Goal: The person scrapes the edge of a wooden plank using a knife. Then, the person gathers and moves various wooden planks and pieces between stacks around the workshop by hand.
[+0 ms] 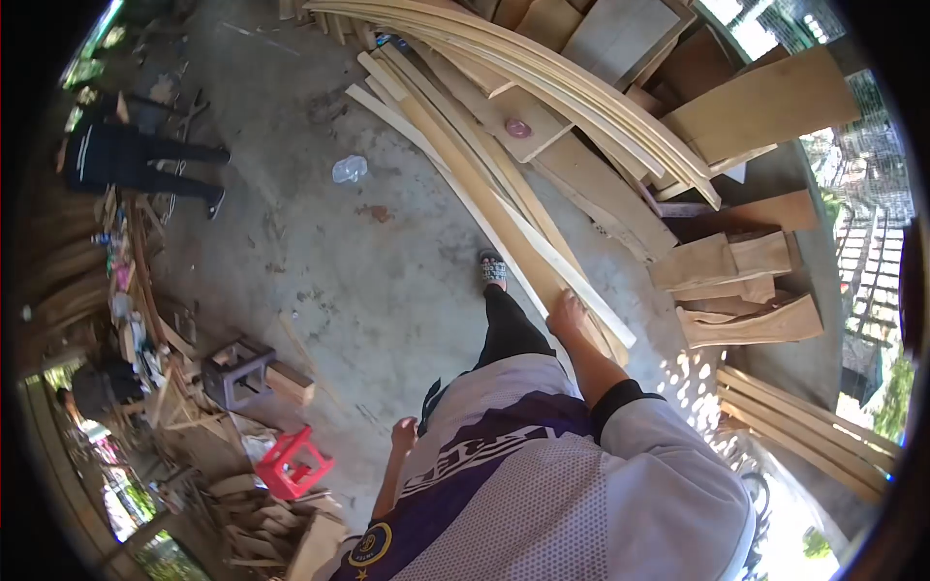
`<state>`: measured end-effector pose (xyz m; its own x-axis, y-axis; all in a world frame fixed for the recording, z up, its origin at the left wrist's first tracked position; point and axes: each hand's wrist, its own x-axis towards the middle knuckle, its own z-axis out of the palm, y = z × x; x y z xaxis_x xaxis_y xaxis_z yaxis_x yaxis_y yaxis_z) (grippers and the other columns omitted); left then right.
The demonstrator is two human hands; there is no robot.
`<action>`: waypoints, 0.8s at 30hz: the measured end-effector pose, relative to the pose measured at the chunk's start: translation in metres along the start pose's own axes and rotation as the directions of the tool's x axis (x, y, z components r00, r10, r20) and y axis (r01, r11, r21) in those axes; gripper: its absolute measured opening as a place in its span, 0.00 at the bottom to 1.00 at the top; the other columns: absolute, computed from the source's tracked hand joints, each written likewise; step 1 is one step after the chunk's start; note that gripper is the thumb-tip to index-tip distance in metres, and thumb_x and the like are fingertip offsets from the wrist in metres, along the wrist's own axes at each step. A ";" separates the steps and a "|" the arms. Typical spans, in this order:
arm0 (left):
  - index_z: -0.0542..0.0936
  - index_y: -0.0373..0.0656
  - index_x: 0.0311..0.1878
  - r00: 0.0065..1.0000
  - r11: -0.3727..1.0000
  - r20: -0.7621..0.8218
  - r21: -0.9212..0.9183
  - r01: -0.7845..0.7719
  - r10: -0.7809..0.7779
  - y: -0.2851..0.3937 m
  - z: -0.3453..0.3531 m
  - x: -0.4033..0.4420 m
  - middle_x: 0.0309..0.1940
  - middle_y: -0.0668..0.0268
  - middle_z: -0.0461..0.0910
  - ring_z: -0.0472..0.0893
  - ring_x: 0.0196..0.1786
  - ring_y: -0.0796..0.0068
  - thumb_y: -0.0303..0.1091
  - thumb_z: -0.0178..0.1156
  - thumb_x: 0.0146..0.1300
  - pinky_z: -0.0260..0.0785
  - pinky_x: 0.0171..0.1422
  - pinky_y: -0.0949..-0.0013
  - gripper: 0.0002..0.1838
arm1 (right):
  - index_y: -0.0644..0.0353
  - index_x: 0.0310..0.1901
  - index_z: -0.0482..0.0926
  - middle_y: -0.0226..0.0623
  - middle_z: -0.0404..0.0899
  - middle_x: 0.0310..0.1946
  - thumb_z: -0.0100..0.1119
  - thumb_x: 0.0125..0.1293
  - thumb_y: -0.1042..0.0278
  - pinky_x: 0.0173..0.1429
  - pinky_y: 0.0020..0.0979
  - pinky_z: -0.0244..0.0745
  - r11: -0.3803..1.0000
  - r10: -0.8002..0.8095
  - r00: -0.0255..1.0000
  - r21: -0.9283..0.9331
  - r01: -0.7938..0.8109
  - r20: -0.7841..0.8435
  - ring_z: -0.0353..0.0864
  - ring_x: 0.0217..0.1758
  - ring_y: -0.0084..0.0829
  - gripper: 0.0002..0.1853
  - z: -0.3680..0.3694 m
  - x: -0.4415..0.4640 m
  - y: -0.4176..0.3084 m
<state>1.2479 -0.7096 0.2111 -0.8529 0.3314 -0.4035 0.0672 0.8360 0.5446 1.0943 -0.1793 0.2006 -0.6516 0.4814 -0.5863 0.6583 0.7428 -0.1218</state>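
My right hand (570, 314) is closed on the edge of a long wooden board (528, 261), beside my right leg. Pale narrow strips (567, 266) run alongside the board, and part of the bundle passes behind my forearm. How my fingertips sit under the board is hidden. On the other side of my body, my left hand (404, 434) hangs low, its fingers loosely bent and somewhat apart, with nothing visible in it. One sandalled foot (492, 269) shows on the concrete floor near the board.
Long curved strips (542, 73) lie over stacked boards at the upper right. More planks (756, 315) lie along the right side. A red stool (293, 463), a dark stool (237, 373) and scrap wood (266, 528) stand at left. Another person (111, 155) is at far left; a clear plastic piece (350, 169) lies on the floor.
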 end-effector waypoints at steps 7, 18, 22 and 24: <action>0.76 0.45 0.57 0.642 0.469 0.182 -0.540 0.698 -0.745 0.049 -0.157 0.147 0.41 0.63 0.83 0.84 0.34 0.69 0.42 0.58 0.69 0.72 0.30 0.68 0.18 | 0.66 0.56 0.67 0.53 0.78 0.46 0.63 0.53 0.67 0.56 0.48 0.74 0.990 -0.091 0.995 0.102 0.093 -0.027 0.80 0.54 0.51 0.29 -0.055 0.097 -0.106; 0.79 0.42 0.55 0.917 0.885 -0.070 -0.299 0.356 -0.393 0.073 -0.270 0.337 0.40 0.61 0.84 0.83 0.37 0.70 0.37 0.60 0.67 0.75 0.42 0.68 0.16 | 0.61 0.45 0.71 0.44 0.79 0.42 0.66 0.51 0.69 0.46 0.40 0.81 0.981 -0.165 0.968 0.065 0.180 -0.187 0.83 0.48 0.41 0.20 -0.080 0.185 -0.227; 0.79 0.41 0.54 0.955 0.937 -0.014 -0.195 0.288 -0.296 0.074 -0.287 0.391 0.35 0.58 0.85 0.84 0.38 0.67 0.35 0.60 0.65 0.75 0.45 0.66 0.16 | 0.61 0.46 0.71 0.44 0.78 0.44 0.65 0.52 0.69 0.47 0.39 0.81 0.980 -0.171 0.971 0.069 0.185 -0.169 0.82 0.49 0.43 0.19 -0.081 0.212 -0.251; 0.79 0.41 0.54 0.978 0.968 0.025 -0.142 0.207 -0.205 0.050 -0.296 0.421 0.36 0.57 0.85 0.85 0.38 0.65 0.35 0.62 0.64 0.76 0.47 0.64 0.17 | 0.63 0.48 0.71 0.47 0.78 0.47 0.66 0.51 0.69 0.52 0.41 0.80 0.977 -0.173 0.970 0.092 0.191 -0.171 0.81 0.52 0.46 0.22 -0.075 0.225 -0.267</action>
<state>0.7391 -0.6576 0.2859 -0.8355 0.1634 -0.5246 -0.1849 0.8155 0.5485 0.7435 -0.2346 0.1618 -0.8103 0.4177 -0.4111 0.5540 0.7747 -0.3049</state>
